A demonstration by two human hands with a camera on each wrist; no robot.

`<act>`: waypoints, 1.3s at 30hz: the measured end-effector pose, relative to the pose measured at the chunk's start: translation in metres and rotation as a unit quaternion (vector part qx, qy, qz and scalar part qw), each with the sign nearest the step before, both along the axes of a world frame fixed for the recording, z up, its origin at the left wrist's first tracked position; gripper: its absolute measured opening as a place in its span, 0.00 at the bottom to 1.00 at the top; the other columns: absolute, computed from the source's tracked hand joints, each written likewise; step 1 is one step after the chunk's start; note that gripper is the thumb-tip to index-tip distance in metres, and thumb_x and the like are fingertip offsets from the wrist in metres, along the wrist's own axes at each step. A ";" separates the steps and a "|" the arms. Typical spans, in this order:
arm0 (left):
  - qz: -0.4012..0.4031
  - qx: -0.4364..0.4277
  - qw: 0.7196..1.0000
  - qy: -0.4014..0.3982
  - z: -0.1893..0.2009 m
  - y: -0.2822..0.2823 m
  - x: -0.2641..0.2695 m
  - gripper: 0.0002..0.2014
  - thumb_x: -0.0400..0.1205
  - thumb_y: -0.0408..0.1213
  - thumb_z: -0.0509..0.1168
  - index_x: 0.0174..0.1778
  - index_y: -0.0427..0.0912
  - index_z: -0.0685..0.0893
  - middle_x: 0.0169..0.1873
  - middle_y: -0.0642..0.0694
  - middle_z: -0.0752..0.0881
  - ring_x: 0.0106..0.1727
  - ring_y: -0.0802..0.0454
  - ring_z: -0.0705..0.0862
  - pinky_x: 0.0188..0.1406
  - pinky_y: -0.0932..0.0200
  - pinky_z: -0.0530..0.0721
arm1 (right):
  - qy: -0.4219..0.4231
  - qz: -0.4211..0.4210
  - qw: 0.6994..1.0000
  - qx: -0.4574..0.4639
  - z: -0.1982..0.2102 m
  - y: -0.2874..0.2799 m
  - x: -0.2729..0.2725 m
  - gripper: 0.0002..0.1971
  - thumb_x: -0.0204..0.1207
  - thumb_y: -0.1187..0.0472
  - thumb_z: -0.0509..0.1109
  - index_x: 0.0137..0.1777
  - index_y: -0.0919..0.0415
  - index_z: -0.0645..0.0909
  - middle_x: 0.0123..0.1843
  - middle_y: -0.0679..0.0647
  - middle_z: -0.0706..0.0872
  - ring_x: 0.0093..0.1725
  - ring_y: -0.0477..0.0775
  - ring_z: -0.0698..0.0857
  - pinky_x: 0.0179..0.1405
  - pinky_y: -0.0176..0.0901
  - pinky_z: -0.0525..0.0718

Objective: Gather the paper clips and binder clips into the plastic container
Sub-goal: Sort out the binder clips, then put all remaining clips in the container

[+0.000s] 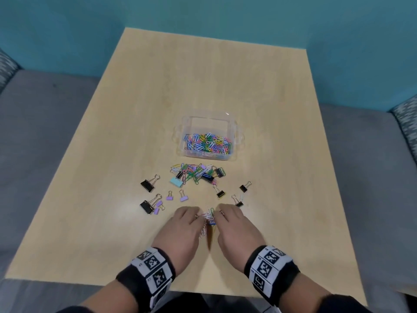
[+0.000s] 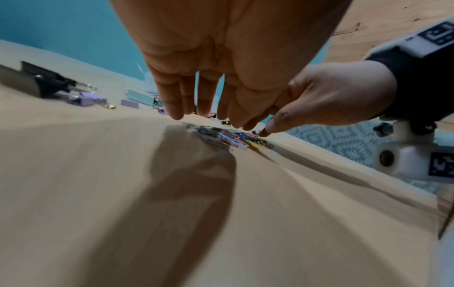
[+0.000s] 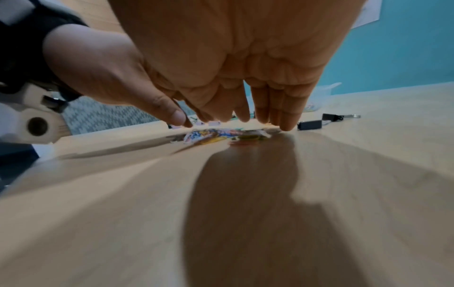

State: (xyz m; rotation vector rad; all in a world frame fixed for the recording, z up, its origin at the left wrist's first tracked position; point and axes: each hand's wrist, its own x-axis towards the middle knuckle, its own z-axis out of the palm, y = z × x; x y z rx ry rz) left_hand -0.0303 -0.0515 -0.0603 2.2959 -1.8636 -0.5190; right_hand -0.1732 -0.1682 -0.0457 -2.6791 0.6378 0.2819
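Note:
A clear plastic container (image 1: 236, 132) stands mid-table, holding many coloured paper clips (image 1: 208, 143). In front of it lies a mixed pile of paper clips and binder clips (image 1: 196, 173). Loose binder clips lie around it: black ones (image 1: 149, 184) (image 1: 244, 187), purple ones (image 1: 184, 197) and a teal one (image 1: 176, 182). Nearer me, a small bunch of paper clips (image 1: 208, 219) (image 2: 230, 137) (image 3: 221, 136) sits on the table between my hands. My left hand (image 1: 187, 216) (image 2: 209, 93) and right hand (image 1: 228, 214) (image 3: 258, 97) flank it palm down. Their straight fingers touch the table and the bunch's edges.
The light wooden table (image 1: 203, 75) has bare surface on both sides and behind the container. Grey seating with patterned cushions (image 1: 406, 123) runs around it below a teal wall. A black binder clip (image 3: 309, 125) lies just right of my right fingertips.

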 end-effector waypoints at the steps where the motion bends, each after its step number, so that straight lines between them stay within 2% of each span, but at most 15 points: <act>1: 0.022 0.000 1.000 -0.003 0.001 0.001 0.001 0.20 0.69 0.32 0.69 0.58 0.41 0.82 0.59 0.41 0.82 0.57 0.40 0.78 0.50 0.47 0.85 | 0.005 -0.002 1.000 -0.002 0.000 -0.001 0.001 0.23 0.68 0.66 0.60 0.66 0.62 0.72 0.67 0.59 0.74 0.66 0.62 0.72 0.62 0.53 0.78; 5: 0.059 -0.015 0.998 0.009 0.002 0.002 0.002 0.22 0.65 0.33 0.76 0.56 0.43 0.82 0.54 0.44 0.83 0.48 0.41 0.80 0.44 0.49 0.85 | 0.016 0.024 1.000 -0.007 0.002 0.001 0.006 0.24 0.66 0.66 0.63 0.65 0.63 0.73 0.65 0.59 0.76 0.61 0.63 0.75 0.55 0.54 0.81; 8: 0.067 -0.024 0.997 0.026 0.001 0.005 0.003 0.23 0.66 0.33 0.76 0.57 0.43 0.82 0.54 0.45 0.83 0.48 0.41 0.81 0.44 0.49 0.85 | 0.028 0.008 0.999 -0.017 0.004 -0.004 0.009 0.24 0.66 0.65 0.65 0.64 0.61 0.73 0.68 0.58 0.75 0.60 0.63 0.75 0.52 0.55 0.80; 14: 0.066 -0.010 0.997 0.024 0.003 0.009 0.003 0.22 0.65 0.34 0.77 0.55 0.44 0.83 0.52 0.46 0.84 0.45 0.42 0.81 0.42 0.50 0.85 | 0.069 0.026 0.995 -0.073 0.001 -0.009 0.018 0.22 0.62 0.64 0.67 0.58 0.60 0.76 0.61 0.59 0.78 0.52 0.63 0.76 0.45 0.54 0.76; 17: 0.070 -0.011 0.997 0.031 0.006 0.009 0.004 0.20 0.65 0.32 0.75 0.53 0.44 0.83 0.49 0.47 0.84 0.44 0.43 0.80 0.40 0.49 0.85 | 0.068 0.058 0.993 -0.077 0.005 -0.003 0.010 0.20 0.62 0.63 0.67 0.57 0.60 0.76 0.57 0.58 0.79 0.50 0.63 0.75 0.44 0.55 0.77; 20: 0.063 -0.008 0.998 0.016 0.010 -0.003 0.010 0.18 0.68 0.29 0.72 0.53 0.44 0.83 0.44 0.46 0.82 0.39 0.44 0.78 0.35 0.49 0.83 | 0.062 0.073 0.993 -0.076 0.008 0.004 0.003 0.18 0.64 0.64 0.64 0.56 0.59 0.76 0.56 0.57 0.80 0.51 0.63 0.75 0.44 0.55 0.77; 23: 0.044 0.017 0.999 -0.002 0.013 -0.026 0.012 0.20 0.71 0.29 0.65 0.58 0.47 0.78 0.46 0.46 0.78 0.41 0.45 0.74 0.36 0.48 0.81 | 0.049 0.073 0.994 -0.065 0.010 0.008 -0.002 0.16 0.64 0.64 0.64 0.54 0.57 0.76 0.54 0.55 0.81 0.50 0.62 0.76 0.43 0.55 0.77; 25: 0.029 0.033 0.999 -0.011 0.016 -0.039 0.012 0.21 0.73 0.28 0.61 0.60 0.48 0.75 0.49 0.45 0.76 0.45 0.44 0.72 0.40 0.49 0.78 | 0.039 0.076 0.995 -0.051 0.011 0.010 -0.004 0.15 0.65 0.63 0.60 0.53 0.56 0.76 0.52 0.53 0.81 0.49 0.60 0.76 0.43 0.53 0.78; 28: 0.081 0.080 0.994 0.006 0.022 -0.044 0.016 0.15 0.76 0.28 0.58 0.56 0.45 0.76 0.51 0.44 0.74 0.48 0.46 0.72 0.43 0.54 0.74 | 0.022 0.017 1.000 0.005 0.011 0.008 -0.014 0.20 0.68 0.64 0.54 0.59 0.56 0.76 0.56 0.51 0.80 0.51 0.58 0.76 0.47 0.51 0.80; 30: 0.123 0.101 0.986 0.043 0.025 -0.032 0.018 0.12 0.77 0.33 0.60 0.56 0.44 0.77 0.51 0.45 0.74 0.48 0.46 0.74 0.42 0.55 0.73 | 0.024 -0.063 0.997 0.048 0.012 0.004 -0.023 0.21 0.72 0.65 0.57 0.66 0.56 0.72 0.61 0.52 0.76 0.55 0.58 0.74 0.52 0.49 0.79; 33: 0.104 0.131 0.983 0.081 0.021 -0.010 0.011 0.25 0.76 0.46 0.66 0.68 0.51 0.68 0.56 0.47 0.71 0.54 0.46 0.73 0.49 0.54 0.76 | 0.033 -0.121 0.987 0.101 0.008 0.005 -0.026 0.27 0.76 0.56 0.65 0.75 0.50 0.62 0.64 0.50 0.68 0.59 0.55 0.71 0.55 0.45 0.77; 35: 0.085 0.123 0.986 0.068 0.016 -0.006 0.001 0.32 0.75 0.47 0.67 0.74 0.53 0.62 0.60 0.48 0.70 0.56 0.46 0.70 0.53 0.54 0.74 | 0.032 -0.114 0.988 0.098 0.003 0.008 -0.016 0.32 0.74 0.53 0.69 0.76 0.49 0.59 0.64 0.50 0.66 0.59 0.56 0.70 0.55 0.47 0.79; 36: 0.085 0.108 0.989 0.063 0.012 -0.009 -0.003 0.32 0.75 0.45 0.67 0.75 0.52 0.63 0.60 0.47 0.70 0.55 0.46 0.70 0.53 0.54 0.74 | 0.030 -0.113 0.989 0.092 0.000 0.009 -0.008 0.32 0.74 0.54 0.69 0.75 0.50 0.60 0.64 0.51 0.66 0.59 0.56 0.70 0.54 0.48 0.79; 39: 0.094 0.066 0.991 0.067 0.005 -0.019 -0.006 0.20 0.77 0.39 0.65 0.66 0.50 0.73 0.55 0.47 0.73 0.51 0.46 0.71 0.50 0.53 0.76 | 0.011 -0.103 0.992 0.071 -0.008 0.008 0.014 0.21 0.75 0.62 0.66 0.67 0.54 0.69 0.62 0.54 0.68 0.56 0.58 0.70 0.53 0.50 0.78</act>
